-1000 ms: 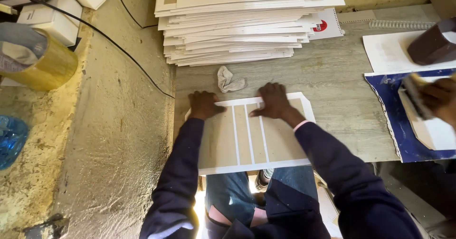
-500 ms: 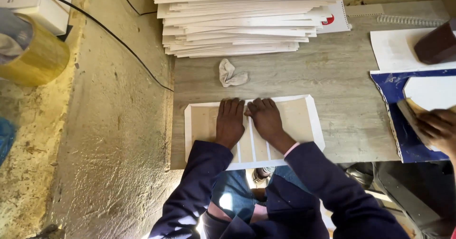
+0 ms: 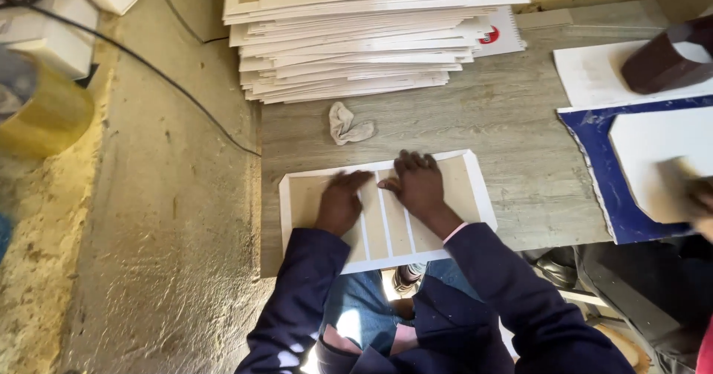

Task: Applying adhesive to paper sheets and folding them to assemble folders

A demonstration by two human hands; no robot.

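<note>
**Two flat hands pressing a panelled board sheet at the near table edge**

The board sheet [image 3: 386,210], tan with a white border and white lengthwise strips between its panels, lies flat on the grey wooden table [image 3: 512,121], at the near edge just right of the table's left end. Its near margin overhangs the edge slightly, above the person's knees. The left hand [image 3: 339,205] rests palm down on the left-centre panel, fingers loosely together and gripping nothing. The right hand [image 3: 417,184] lies beside it on the centre panels, fingers spread flat, also holding nothing; the two hands' fingertips nearly meet over a white strip.

Just beyond the sheet lies a crumpled pale rag [image 3: 349,125], apart from it. Farther still stands a tall stack of white boards [image 3: 356,47], its layers uneven. To the right are a blue-covered sheet [image 3: 594,188] bearing a white cut-out, and a dark brown block [image 3: 661,66] on white paper; another person's hand [image 3: 698,203] works at the far right edge. Left of the table, a black cable [image 3: 148,69] crosses the rough concrete surface [image 3: 148,233], and a yellow tape roll [image 3: 44,114] sits at the far left.

Likely risks, as judged: uneven pressure from the two hands may skew the sheet or slide it off the near edge, where it is unsupported; pressing across a strip could crease it off line.
</note>
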